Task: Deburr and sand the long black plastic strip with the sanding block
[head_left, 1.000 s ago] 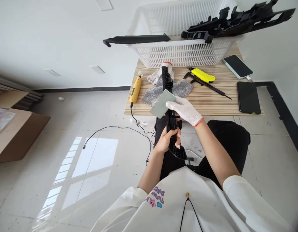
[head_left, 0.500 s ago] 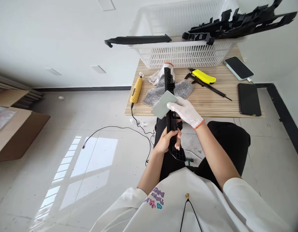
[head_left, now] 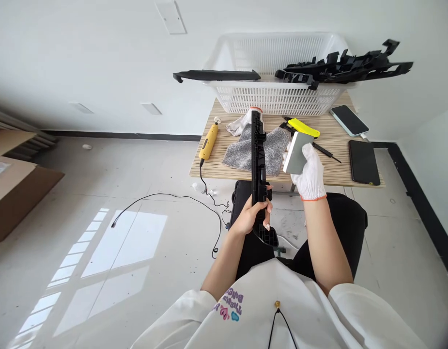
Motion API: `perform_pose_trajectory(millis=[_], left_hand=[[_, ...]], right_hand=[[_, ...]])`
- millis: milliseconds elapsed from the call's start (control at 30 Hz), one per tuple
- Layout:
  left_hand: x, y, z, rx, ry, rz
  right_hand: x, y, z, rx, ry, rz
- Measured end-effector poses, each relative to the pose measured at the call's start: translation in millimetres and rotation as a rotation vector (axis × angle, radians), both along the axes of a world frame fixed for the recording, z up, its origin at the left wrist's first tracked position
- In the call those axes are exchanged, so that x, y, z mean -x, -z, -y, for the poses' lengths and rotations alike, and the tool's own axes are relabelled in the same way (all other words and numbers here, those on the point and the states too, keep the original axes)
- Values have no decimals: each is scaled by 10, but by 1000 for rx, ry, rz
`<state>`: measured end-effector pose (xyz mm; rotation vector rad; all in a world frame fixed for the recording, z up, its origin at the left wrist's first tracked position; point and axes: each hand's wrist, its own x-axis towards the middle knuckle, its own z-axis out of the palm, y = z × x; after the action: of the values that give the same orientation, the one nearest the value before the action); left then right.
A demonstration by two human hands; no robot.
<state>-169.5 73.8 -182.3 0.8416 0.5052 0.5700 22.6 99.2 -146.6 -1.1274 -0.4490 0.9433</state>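
Note:
My left hand (head_left: 248, 217), bare, is closed around the lower part of a long black plastic trim piece (head_left: 258, 155). That piece stands nearly upright in the view, its ribbed inner side showing and its far end over the table. In a white knit glove with an orange cuff, my right hand (head_left: 310, 174) grips a flat grey-green block (head_left: 299, 151) with a white side. The block is held to the right of the trim piece, apart from it. Behind the trim piece lie a grey cloth (head_left: 238, 154) and another white glove (head_left: 240, 125).
A white plastic basket (head_left: 282, 99) with several black trim parts (head_left: 340, 68) stands at the back of the wooden table (head_left: 205, 167). A yellow corded rotary tool (head_left: 209, 141) lies left; a yellow-handled knife (head_left: 303, 128), black calipers (head_left: 329, 152) and two phones (head_left: 364, 162) lie right.
My right hand has lifted the grey-green block off the trim piece and moved it right, tilting it so its white side shows. My left hand keeps its hold.

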Motion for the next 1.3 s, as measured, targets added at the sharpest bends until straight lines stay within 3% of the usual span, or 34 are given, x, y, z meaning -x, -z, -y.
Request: perform_pose_trajectory(millis=[133,267,367,467,600,767,933,1000,1133,1300], left_hand=[[-11,37,8,-43,2,-11],[-15,64,11,-91,11,-44],[-11,68,9,-86,7,-77],[-4,60,2,-84,18,-96],[-5,33,-3,-54,-10,-80],[-16,19,4,-7,-29,-45],[-14,49,-2,-78,13,-24],[-12,60,-7,-88,21,-33],[-14,82,-9,-92,28,-76],[-19,105,4,-121,43,-64]], right_hand=[[188,-112,205,112,-62,144],[275,-241,239,117,-325,574],[202,-346,222,127,-524,775],[115,-393,235,64,-645,835],[87,-296,314,65,-754,711],[164,-119,364,138,-610,462],[119,-163,330,102,-350,365],[55,-217,336,131,-434,413],[-38,-297,343,273,-734,553],[-8,-362,293,348,-722,532]])
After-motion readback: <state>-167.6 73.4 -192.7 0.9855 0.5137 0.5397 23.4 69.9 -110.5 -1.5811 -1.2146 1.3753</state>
